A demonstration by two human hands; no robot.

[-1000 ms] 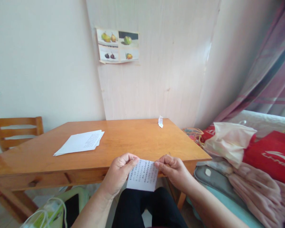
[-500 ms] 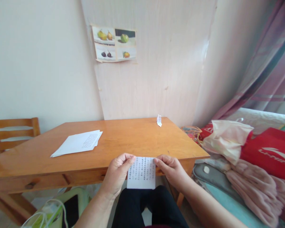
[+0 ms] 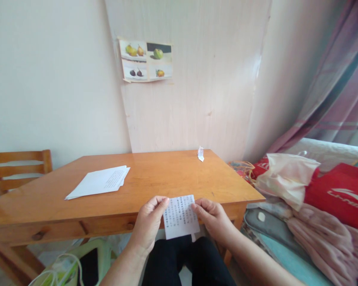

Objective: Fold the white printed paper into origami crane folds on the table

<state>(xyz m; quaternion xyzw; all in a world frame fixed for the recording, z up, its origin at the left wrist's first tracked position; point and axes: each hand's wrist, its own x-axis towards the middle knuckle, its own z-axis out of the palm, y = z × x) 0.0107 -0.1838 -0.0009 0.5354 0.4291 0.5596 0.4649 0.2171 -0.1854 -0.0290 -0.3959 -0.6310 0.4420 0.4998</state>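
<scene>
A small, roughly square piece of printed paper [image 3: 181, 217] is held up above my lap, just in front of the table's near edge. My left hand [image 3: 151, 218] pinches its upper left corner between thumb and fingers. On the other side, my right hand [image 3: 212, 214] grips the right edge near the top. The paper is slightly tilted, and a thin flap shows at its lower right. On the table lies a stack of white sheets [image 3: 100, 182], the top one partly printed. A small folded paper piece [image 3: 200, 153] stands near the back edge.
The wooden table [image 3: 161, 174] spans the front, with drawers below. At left is a wooden chair [image 3: 20, 169]. A green bin with cables [image 3: 101, 254] sits beneath. Red bags [image 3: 340, 186] and a pink blanket [image 3: 322, 234] lie at right. Fruit pictures [image 3: 146, 60] hang behind.
The paper has turned a little, its lower end swinging right, and a flap now shows behind it. My right hand has shifted slightly down. The whole view has moved a little.
</scene>
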